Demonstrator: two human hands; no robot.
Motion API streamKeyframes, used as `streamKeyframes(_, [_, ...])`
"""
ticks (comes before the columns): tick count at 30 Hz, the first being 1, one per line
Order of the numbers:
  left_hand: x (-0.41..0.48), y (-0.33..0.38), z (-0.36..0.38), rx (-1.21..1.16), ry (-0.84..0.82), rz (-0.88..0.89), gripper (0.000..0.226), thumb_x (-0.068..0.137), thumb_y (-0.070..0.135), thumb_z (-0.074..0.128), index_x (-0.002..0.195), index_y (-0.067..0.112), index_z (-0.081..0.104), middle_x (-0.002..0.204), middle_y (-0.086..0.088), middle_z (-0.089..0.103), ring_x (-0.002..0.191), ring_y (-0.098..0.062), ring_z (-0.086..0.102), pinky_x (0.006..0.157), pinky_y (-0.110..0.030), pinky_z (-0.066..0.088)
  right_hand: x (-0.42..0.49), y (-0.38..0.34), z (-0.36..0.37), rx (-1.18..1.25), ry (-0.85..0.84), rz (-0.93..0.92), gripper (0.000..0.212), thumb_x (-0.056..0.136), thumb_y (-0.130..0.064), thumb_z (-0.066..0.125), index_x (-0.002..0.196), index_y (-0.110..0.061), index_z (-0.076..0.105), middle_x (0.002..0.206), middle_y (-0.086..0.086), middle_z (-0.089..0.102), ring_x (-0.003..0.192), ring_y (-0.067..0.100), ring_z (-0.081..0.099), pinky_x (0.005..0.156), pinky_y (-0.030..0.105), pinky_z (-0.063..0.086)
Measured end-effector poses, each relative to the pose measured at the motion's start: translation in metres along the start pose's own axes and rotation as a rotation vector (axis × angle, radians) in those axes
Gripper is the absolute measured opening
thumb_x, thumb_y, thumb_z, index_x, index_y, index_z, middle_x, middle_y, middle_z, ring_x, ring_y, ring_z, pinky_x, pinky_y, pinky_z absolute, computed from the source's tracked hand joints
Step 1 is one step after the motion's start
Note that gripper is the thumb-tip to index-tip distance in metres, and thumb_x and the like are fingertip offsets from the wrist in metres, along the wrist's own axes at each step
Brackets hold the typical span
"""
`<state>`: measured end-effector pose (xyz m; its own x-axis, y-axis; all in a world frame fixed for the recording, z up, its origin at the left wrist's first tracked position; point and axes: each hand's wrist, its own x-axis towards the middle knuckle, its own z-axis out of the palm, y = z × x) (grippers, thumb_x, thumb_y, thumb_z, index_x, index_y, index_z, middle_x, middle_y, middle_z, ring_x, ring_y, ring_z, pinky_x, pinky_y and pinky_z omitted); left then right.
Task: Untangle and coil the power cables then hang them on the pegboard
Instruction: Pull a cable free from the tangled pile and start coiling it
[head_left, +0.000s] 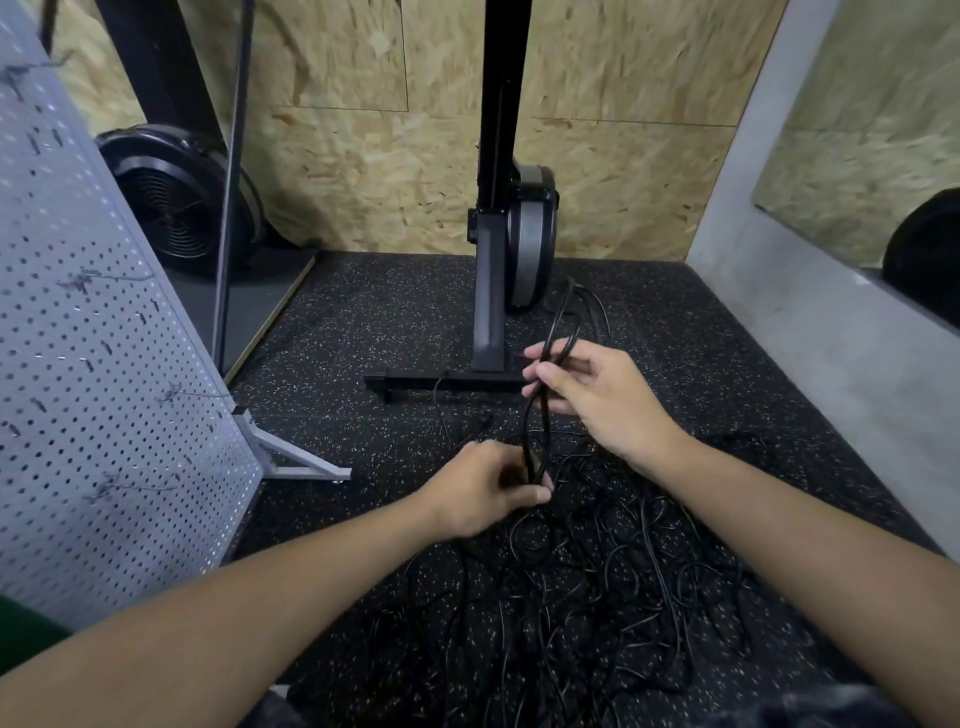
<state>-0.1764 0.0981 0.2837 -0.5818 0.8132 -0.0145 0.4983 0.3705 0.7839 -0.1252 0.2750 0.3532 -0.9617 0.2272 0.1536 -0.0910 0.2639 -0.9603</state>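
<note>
A thin black power cable (545, 431) is stretched as a doubled bundle of strands between the two hands, above the black speckled rubber floor (363, 322). The left hand (488, 488) is low and nearer the person, its fingers curled tight round the bundle's lower end. The right hand (587, 395), higher and farther out, pinches the same strands between thumb and bent fingers. Beyond the right hand, loops of the cable rise towards the black upright machine stand (488, 312). Below and between the forearms lies a loose tangle of black cables (597, 571), spread on the floor, touching the held strands at the left hand. The grey perforated metal pegboard (104, 364) stands well to the left.
</note>
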Motion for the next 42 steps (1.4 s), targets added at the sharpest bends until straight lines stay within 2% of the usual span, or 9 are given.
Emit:
streamKeyframes(5, [0.006,0.002,-0.014,0.006,0.152,0.002,0.012,0.096,0.03,0.074,0.099,0.019,0.078,0.098,0.011,0.079,0.094,-0.002,0.073,0.089,-0.025,0.056,0.003,0.022,-0.014,-0.147,-0.01,0.275,0.034,0.105,-0.043,0.056,0.123,-0.017,0.069,0.114,0.001,0.075,0.104,0.011,0.073,0.098,0.034,0.059])
streamKeyframes(8, [0.006,0.0,-0.026,-0.131,0.191,-0.038,0.008,0.099,0.024,0.07,0.1,0.02,0.076,0.102,0.011,0.079,0.1,-0.003,0.073,0.095,-0.036,0.059,-0.006,0.034,-0.016,-0.264,-0.174,0.346,0.029,0.104,-0.039,0.059,0.129,-0.025,0.066,0.127,-0.003,0.07,0.112,0.009,0.069,0.103,0.034,0.056])
streamKeyframes(13, [0.001,0.006,-0.038,-0.407,0.185,-0.083,0.013,0.105,0.017,0.06,0.104,0.009,0.07,0.103,-0.003,0.08,0.103,-0.018,0.076,0.092,-0.045,0.062,-0.019,0.05,-0.009,-0.338,-0.542,0.452,0.067,0.102,-0.025,0.065,0.161,-0.029,0.032,0.164,-0.005,0.038,0.15,0.013,0.037,0.119,0.029,0.027])
streamKeyframes(18, [0.002,0.012,-0.051,-0.702,0.323,-0.102,0.015,0.109,0.013,0.052,0.106,0.009,0.066,0.105,-0.013,0.078,0.101,-0.02,0.076,0.083,-0.031,0.062,-0.028,0.058,0.001,-0.388,-0.628,0.421,0.041,0.107,-0.035,0.057,0.147,-0.036,0.05,0.141,-0.013,0.061,0.133,0.007,0.053,0.118,0.034,0.038])
streamKeyframes(22, [0.0,0.005,-0.061,-0.824,0.46,-0.175,0.017,0.11,0.012,0.048,0.111,0.008,0.065,0.103,-0.01,0.077,0.102,-0.021,0.077,0.079,-0.028,0.061,-0.025,0.058,0.005,-0.282,-0.496,0.409,0.025,0.108,-0.032,0.053,0.124,-0.019,0.069,0.117,-0.006,0.074,0.111,0.01,0.07,0.103,0.034,0.056])
streamKeyframes(26, [-0.001,-0.008,-0.065,-0.829,0.537,-0.228,0.024,0.11,0.022,0.051,0.121,0.006,0.065,0.109,-0.01,0.078,0.106,-0.024,0.076,0.086,-0.033,0.061,-0.02,0.054,0.005,-0.221,-0.372,0.348,0.016,0.106,-0.02,0.058,0.109,-0.01,0.071,0.104,0.002,0.075,0.097,0.015,0.076,0.083,0.029,0.063])
streamKeyframes(30, [-0.005,-0.011,-0.063,-0.669,0.263,-0.357,0.028,0.108,0.043,0.05,0.123,0.02,0.055,0.124,-0.006,0.073,0.115,-0.023,0.071,0.099,-0.042,0.059,-0.013,0.045,-0.001,-0.154,-0.223,0.283,0.013,0.104,-0.015,0.06,0.107,-0.012,0.073,0.105,0.006,0.076,0.096,0.014,0.076,0.08,0.03,0.063])
streamKeyframes(35, [-0.009,-0.015,-0.037,-0.207,-0.163,-0.31,0.037,0.102,0.038,0.066,0.137,0.026,0.062,0.126,0.005,0.07,0.115,-0.013,0.068,0.104,-0.037,0.055,-0.012,0.037,-0.002,-0.058,-0.179,0.264,0.016,0.104,-0.013,0.061,0.113,-0.005,0.072,0.106,0.009,0.075,0.096,0.014,0.075,0.079,0.03,0.064])
streamKeyframes(42, [-0.009,-0.008,-0.019,-0.068,-0.071,-0.099,0.009,0.101,0.011,0.067,0.106,0.011,0.074,0.091,-0.001,0.08,0.089,-0.018,0.077,0.085,-0.025,0.058,-0.014,0.031,0.0,0.016,-0.144,0.235,0.016,0.105,-0.014,0.059,0.111,-0.013,0.074,0.103,0.004,0.078,0.095,0.011,0.075,0.081,0.034,0.064])
